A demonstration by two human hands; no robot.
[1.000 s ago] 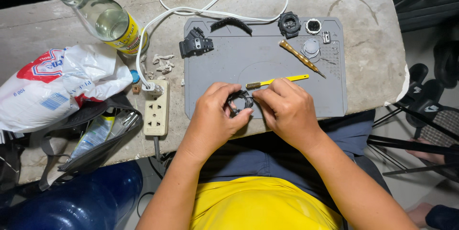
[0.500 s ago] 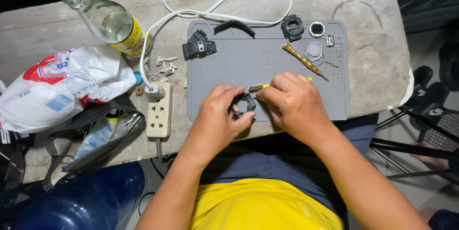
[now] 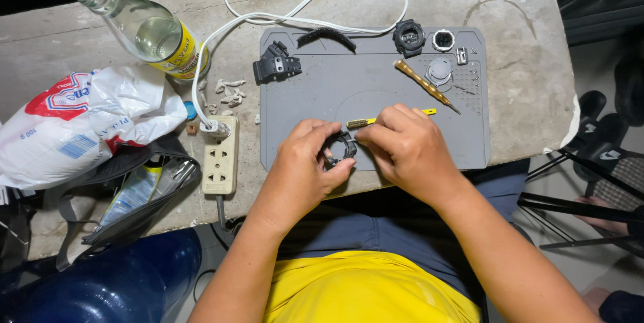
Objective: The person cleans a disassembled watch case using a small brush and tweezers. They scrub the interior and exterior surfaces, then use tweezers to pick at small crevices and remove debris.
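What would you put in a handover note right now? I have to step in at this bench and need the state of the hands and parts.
Left hand: grips a small black watch bezel over the grey mat.
Right hand: holds a yellow-handled tool with its tip at the bezel.
On the mat: black watch module, round ring, round back cover, brass-handled screwdriver, strap pieces.
Done: watch lies in separate parts.
Left: bezel in hand, other parts loose.

I see a matt grey rubbery mat point(image 3: 376, 88) on rough concrete table point(image 3: 80, 48); glossy clear glass bottle point(image 3: 144, 28) at ten o'clock, crinkled shiny plastic bag point(image 3: 80, 122) below.
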